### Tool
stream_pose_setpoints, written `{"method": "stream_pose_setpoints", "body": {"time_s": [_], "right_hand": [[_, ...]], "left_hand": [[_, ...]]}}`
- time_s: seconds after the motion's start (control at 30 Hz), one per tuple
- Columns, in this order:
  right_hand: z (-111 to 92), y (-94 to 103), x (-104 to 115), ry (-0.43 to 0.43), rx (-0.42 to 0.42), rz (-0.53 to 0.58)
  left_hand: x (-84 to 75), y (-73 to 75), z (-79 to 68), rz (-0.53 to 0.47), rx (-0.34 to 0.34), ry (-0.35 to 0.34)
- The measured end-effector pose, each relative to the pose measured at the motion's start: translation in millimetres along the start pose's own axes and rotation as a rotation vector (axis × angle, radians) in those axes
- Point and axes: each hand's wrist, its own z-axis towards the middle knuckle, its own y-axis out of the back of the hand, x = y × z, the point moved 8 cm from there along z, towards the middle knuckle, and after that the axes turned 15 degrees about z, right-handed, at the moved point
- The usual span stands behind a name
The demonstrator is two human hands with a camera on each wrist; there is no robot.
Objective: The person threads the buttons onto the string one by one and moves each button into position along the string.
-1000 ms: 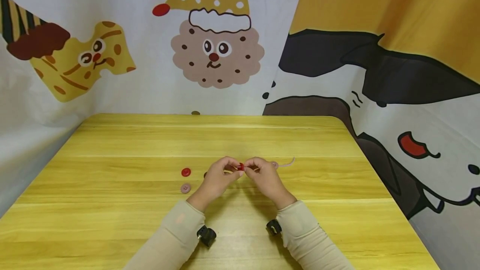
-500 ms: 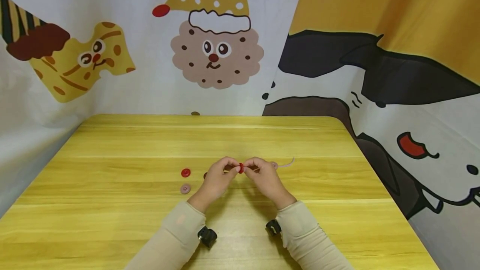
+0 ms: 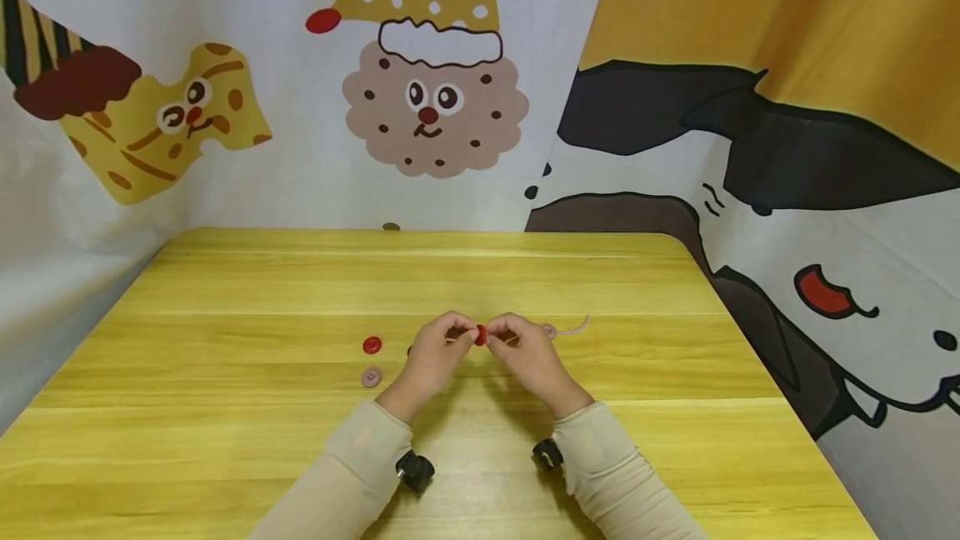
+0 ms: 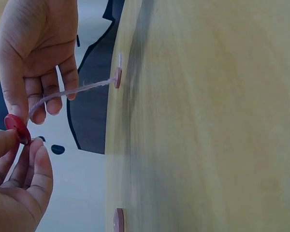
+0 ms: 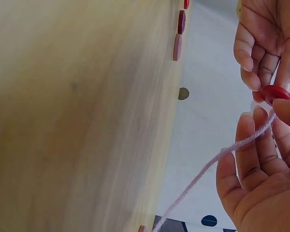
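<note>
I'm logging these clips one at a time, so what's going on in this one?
A person's left hand pinches a red button while their right hand holds pale pink yarn close beside it. The yarn leads to a pink button on the table; whether it runs through the held one is hidden. Another red button and another pink button lie to the left.

It seems a screened-off workspace, whether home or studio unclear: cartoon-printed cloth (image 3: pixel 551 40) hangs behind the bench (image 3: pixel 262 290) and along both its sides.
</note>
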Motion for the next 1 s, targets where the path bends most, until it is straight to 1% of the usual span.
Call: {"method": "stream_pose_setpoints", "body": {"time_s": [0.2,0.43,0.67,1.0], "right_hand": [[-1.2,-1.2,1.0,0.007,0.02,-0.013],[-3.0,-4.4,6.1,0.025,0.044,-0.028],[-3.4,-7.0,4.5,0.007,0.047,-0.023],[-2.8,-7.5,3.1,-0.003,0.042,-0.061]], "left_hand": [[-0.1,0.4,-0.1,-0.022,-0.014,-0.006],[2.6,-0.1,0.2,-0.049,-0.01,0.033],[1.9,-0.9,0.0,-0.025,-0.016,0.011],[2.1,-2.4,-0.3,-0.029,-0.01,0.034]]}}
